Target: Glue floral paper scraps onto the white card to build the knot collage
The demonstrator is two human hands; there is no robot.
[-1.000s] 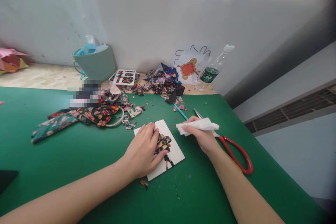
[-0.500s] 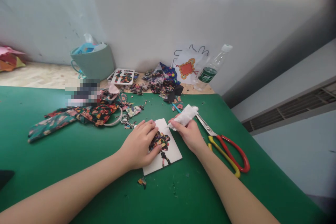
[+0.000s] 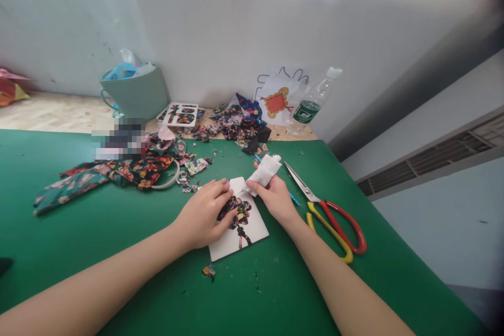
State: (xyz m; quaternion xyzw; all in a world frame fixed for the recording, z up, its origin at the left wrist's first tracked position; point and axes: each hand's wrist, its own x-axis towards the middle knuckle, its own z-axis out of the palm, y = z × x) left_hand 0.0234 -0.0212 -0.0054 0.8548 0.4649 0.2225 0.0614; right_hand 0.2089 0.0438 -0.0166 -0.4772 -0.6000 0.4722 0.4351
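Note:
A white card (image 3: 258, 226) lies on the green table with a dark floral fabric piece (image 3: 241, 211) on it. Spread over the card's left part, my left hand (image 3: 205, 212) rests with its fingers on the fabric. My right hand (image 3: 275, 199) is closed around a crumpled white packet (image 3: 264, 170), whose lower end is at the card's upper right edge. Partly hidden behind the packet and hand is a thin blue stick (image 3: 294, 199). Scissors (image 3: 317, 200) with red and yellow handles lie just right of my right hand, blades apart.
Floral cloth (image 3: 137, 170) lies to the left beside a pale ring (image 3: 169, 177). Fabric scraps (image 3: 240, 121), patterned cards (image 3: 181, 114), a green mug (image 3: 136, 92), a drawing (image 3: 275, 100) and a plastic bottle (image 3: 309, 107) are along the wall.
My right hand has moved the white packet slightly left and closer to the card, uncovering more of the blue stick. The whole view has shifted slightly; my left hand stays on the card.

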